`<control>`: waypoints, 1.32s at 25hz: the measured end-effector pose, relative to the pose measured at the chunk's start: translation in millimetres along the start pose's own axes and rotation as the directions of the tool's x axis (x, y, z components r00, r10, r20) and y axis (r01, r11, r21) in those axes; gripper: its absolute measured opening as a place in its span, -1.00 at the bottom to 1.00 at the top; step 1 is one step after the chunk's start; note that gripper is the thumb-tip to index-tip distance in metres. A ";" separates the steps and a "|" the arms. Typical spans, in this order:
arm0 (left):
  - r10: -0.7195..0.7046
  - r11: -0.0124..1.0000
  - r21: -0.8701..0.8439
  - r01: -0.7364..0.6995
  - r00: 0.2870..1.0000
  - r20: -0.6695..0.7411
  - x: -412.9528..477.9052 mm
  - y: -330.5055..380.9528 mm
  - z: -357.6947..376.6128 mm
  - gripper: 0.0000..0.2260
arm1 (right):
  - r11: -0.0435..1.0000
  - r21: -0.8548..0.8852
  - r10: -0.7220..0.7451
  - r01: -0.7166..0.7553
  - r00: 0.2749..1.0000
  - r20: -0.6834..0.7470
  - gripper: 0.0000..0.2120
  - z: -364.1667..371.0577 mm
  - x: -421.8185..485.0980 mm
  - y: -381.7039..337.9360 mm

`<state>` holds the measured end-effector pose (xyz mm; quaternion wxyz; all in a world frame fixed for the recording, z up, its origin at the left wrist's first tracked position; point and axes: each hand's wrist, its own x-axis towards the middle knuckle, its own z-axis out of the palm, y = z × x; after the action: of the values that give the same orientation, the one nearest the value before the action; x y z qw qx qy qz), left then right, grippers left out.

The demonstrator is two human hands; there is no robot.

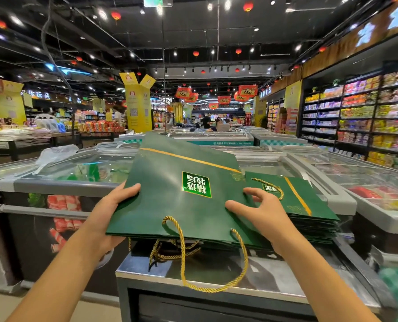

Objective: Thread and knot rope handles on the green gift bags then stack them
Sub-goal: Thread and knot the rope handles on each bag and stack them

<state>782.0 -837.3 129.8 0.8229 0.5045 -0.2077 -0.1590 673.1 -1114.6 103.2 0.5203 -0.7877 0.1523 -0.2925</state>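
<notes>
Supermarket: stocked shelves [355, 112], freezer chests [216, 138].

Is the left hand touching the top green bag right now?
Touching. The head view shows the left hand gripping the top green bag at its edge, thumb on top.

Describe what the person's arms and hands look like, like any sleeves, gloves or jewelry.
Both forearms are bare as far as the frame shows; no sleeve reaches into view. The left hand and the right hand wear no gloves. No ring, watch or bracelet shows on the visible fingers or wrists. Fingernails look short and unpainted where they can be seen.
</notes>
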 end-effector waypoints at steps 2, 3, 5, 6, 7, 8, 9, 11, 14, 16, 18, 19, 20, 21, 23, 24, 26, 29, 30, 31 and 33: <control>-0.011 0.993 0.113 0.011 1.000 0.000 12.7 -3.4 12.5 -0.83 | 1.000 -0.016 -0.007 0.006 0.998 -0.062 -0.28 -17.6 6.1 0.8; -0.019 0.986 0.166 0.016 1.000 0.014 20.7 -5.3 19.6 -0.83 | 0.999 -0.039 -0.007 0.003 0.996 -0.086 -0.29 -28.0 9.4 1.9; -0.026 0.967 0.256 0.008 0.997 0.067 40.8 -11.4 35.6 -0.79 | 0.997 -0.080 0.001 -0.011 0.993 -0.121 -0.28 -51.3 17.2 4.4; -0.026 0.953 0.302 0.002 0.997 0.077 49.6 -16.1 45.8 -0.79 | 0.995 -0.098 0.007 -0.021 0.990 -0.138 -0.27 -63.8 22.5 6.7; -0.020 0.940 0.342 -0.006 0.997 0.073 60.4 -22.0 56.9 -0.83 | 0.992 -0.122 0.013 -0.032 0.988 -0.152 -0.27 -76.8 27.2 8.5; -0.007 0.926 0.377 -0.019 0.998 0.069 71.1 -29.0 68.2 -0.88 | 0.987 -0.156 0.019 -0.045 0.986 -0.166 -0.26 -88.9 31.1 9.3; 0.000 0.912 0.410 -0.027 0.998 0.066 79.9 -35.6 80.8 -0.89 | 0.980 -0.191 0.022 -0.057 0.984 -0.179 -0.26 -100.5 35.9 11.4; -0.004 0.879 0.476 -0.023 0.999 0.054 98.1 -48.3 103.1 -0.62 | 0.964 -0.252 0.036 -0.089 0.978 -0.206 -0.24 -122.5 44.9 16.4; -0.049 0.810 0.586 -0.025 0.993 0.111 124.3 -71.3 123.3 -0.31 | 0.942 -0.305 0.074 -0.141 0.973 -0.221 -0.23 -151.4 55.0 28.6; -0.090 0.752 0.659 0.000 0.991 0.103 137.1 -88.3 132.0 -0.38 | 0.925 -0.336 0.107 -0.177 0.970 -0.216 -0.23 -164.9 59.8 40.5; -0.115 0.671 0.741 -0.003 0.988 0.108 143.3 -100.3 139.7 -0.68 | 0.906 -0.375 0.122 -0.196 0.970 -0.212 -0.25 -173.7 63.0 53.0; -0.121 0.640 0.768 -0.009 0.986 0.113 145.7 -105.9 140.9 -0.73 | 0.900 -0.387 0.128 -0.201 0.970 -0.206 -0.26 -175.6 63.5 59.1; -0.136 0.612 0.790 -0.010 0.984 0.118 150.1 -111.1 140.4 -0.69 | 0.896 -0.394 0.138 -0.207 0.971 -0.196 -0.27 -176.7 64.4 64.0; -0.156 0.578 0.816 -0.001 0.981 0.112 152.6 -114.5 140.0 -0.64 | 0.891 -0.400 0.152 -0.215 0.971 -0.184 -0.29 -177.2 65.2 68.4; -0.153 0.471 0.882 -0.028 0.982 0.113 155.7 -113.3 143.0 -0.65 | 0.872 -0.429 0.185 -0.235 0.970 -0.156 -0.32 -179.1 67.8 72.8; -0.129 0.388 0.921 -0.047 0.986 0.105 157.4 -110.2 144.3 -0.69 | 0.857 -0.456 0.198 -0.242 0.970 -0.142 -0.32 -179.8 69.6 73.3; 0.004 0.176 0.976 -0.128 0.992 0.129 168.2 -106.0 149.2 -0.64 | 0.804 -0.557 0.164 -0.209 0.978 -0.130 -0.32 -180.8 77.7 71.7; 0.119 0.046 0.928 -0.370 0.924 0.363 190.0 -100.2 176.9 -0.50 | 0.744 -0.661 0.064 -0.092 0.996 -0.065 -0.34 -173.2 97.3 63.9; 0.077 -0.017 0.891 -0.454 0.888 0.454 197.9 -101.3 190.4 -0.50 | 0.731 -0.681 0.046 -0.048 0.999 -0.021 -0.34 -167.5 105.5 62.8; -0.004 -0.107 0.850 -0.516 0.855 0.519 205.0 -105.3 204.4 -0.50 | 0.700 -0.714 0.045 -0.012 0.999 0.027 -0.33 -160.5 114.3 62.4; -0.215 -0.248 0.781 -0.573 0.819 0.532 217.3 -123.1 224.7 -0.48 | 0.587 -0.809 0.102 0.037 0.988 0.119 -0.30 -146.4 133.6 66.6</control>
<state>850.4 -1165.7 149.8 0.0415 0.8440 -0.5293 0.0753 691.3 -1321.7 125.2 0.1211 -0.9549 0.2426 -0.1208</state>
